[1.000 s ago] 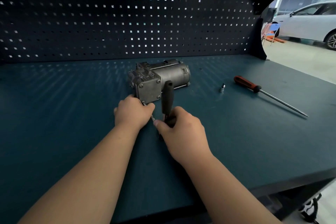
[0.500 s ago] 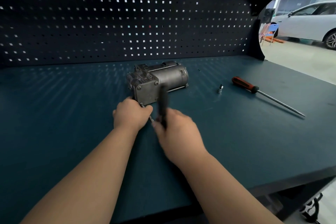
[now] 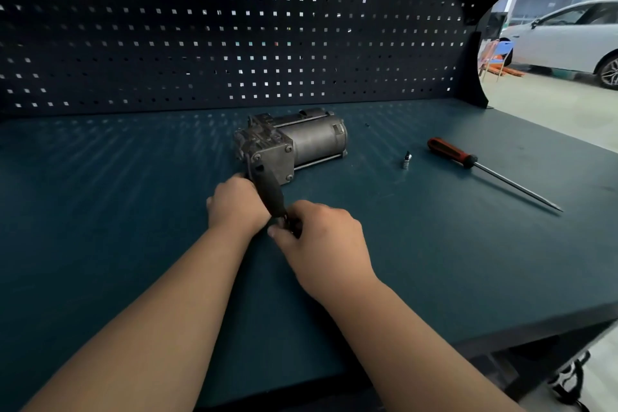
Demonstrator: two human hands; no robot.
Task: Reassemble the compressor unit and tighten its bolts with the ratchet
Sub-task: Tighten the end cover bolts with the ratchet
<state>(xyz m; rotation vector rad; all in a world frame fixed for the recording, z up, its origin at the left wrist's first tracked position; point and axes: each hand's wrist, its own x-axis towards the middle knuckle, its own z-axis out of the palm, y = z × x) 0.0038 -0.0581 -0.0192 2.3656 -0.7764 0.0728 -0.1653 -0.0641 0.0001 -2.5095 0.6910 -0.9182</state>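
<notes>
Compressor unit (image 3: 301,140) lay on its side on the workbench (image 3: 133,211), directly beyond the left hand (image 3: 235,202) and touching it at the near lower corner of the end plate. The housing appeared to be cast metal with a steel motor barrel. It was judged heavy, rigid and not fragile, but liable to twist or roll under wrench torque.

The ratchet (image 3: 271,192) ran from the right hand (image 3: 321,234) forward and leftward across the end plate. The right hand pinched the near end of its black handle between thumb and curled fingers. The left hand was curled against the unit with its fingers hidden, so it could not be determined whether it gripped the ratchet head or only braced the housing.

Recommended holds are a flat brace on the blocky end casting, not the round barrel, and the ratchet taken at the far end of its handle for leverage.

A screwdriver (image 3: 451,154) and a small bit (image 3: 406,160) lay well right of the right hand.
</notes>
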